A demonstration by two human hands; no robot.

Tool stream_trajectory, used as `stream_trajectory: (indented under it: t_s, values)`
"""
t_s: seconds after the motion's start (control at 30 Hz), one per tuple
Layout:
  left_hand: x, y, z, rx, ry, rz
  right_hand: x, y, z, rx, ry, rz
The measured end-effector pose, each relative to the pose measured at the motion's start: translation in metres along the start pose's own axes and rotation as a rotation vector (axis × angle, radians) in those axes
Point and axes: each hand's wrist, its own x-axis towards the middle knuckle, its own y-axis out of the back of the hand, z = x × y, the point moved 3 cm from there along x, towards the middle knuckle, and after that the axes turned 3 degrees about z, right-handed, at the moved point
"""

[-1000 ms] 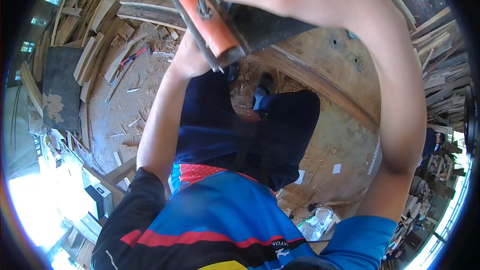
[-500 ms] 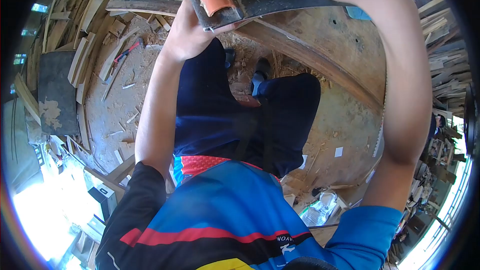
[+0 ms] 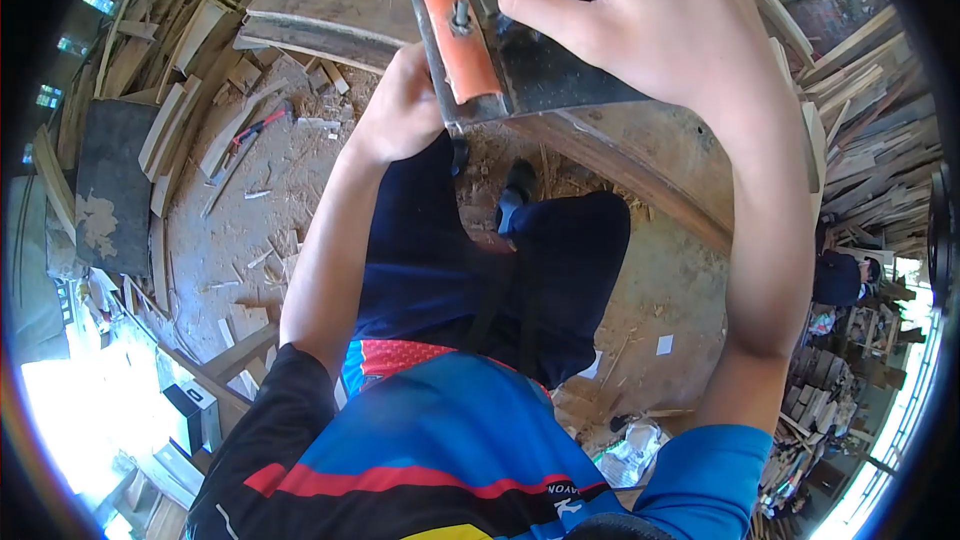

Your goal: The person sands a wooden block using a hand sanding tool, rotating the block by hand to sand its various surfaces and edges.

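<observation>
Near the top of the view is a flat black plate-like tool (image 3: 570,80) with a dark handle. An orange curved strip (image 3: 462,50) is fastened along its left end by a bolt. My left hand (image 3: 405,105) is closed at the plate's left edge, its fingertips hidden beneath or behind it. My right hand (image 3: 640,20) bends over the tool by the handle, thumb stretched across the top, the other fingers mostly hidden. Under the tool lies a large worn wooden board (image 3: 690,155) with a thick edge and a few holes.
Wood scraps and shavings cover the floor (image 3: 240,240), where a red-handled tool (image 3: 262,125) lies. Timber pieces (image 3: 180,120) lean at the left; stacked offcuts (image 3: 870,170) line the right side. A person (image 3: 842,278) is far right. A clear plastic bag (image 3: 632,455) lies low right.
The tool and both hands sit lower in the view, the tool also further right. More of my right hand and the tool's handle now shows. Both hands stay at the tool.
</observation>
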Motion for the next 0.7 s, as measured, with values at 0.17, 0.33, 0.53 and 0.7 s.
stream_trajectory:
  t_s: [0.17,0.33,0.53,0.7]
  values:
    - [0.012,0.002,0.011,0.08,0.052,0.011,-0.005,-0.007,0.114,-0.069,-0.279,0.186]
    - [0.025,0.033,0.016,0.152,0.128,0.0,-0.047,-0.024,0.243,0.254,-0.597,0.25]
    - [0.053,0.09,0.03,0.368,0.116,0.075,-0.096,-0.04,0.197,1.222,-0.748,0.832]
    - [0.073,0.123,0.064,0.504,0.019,0.144,-0.112,-0.042,0.159,1.503,-0.617,1.18]
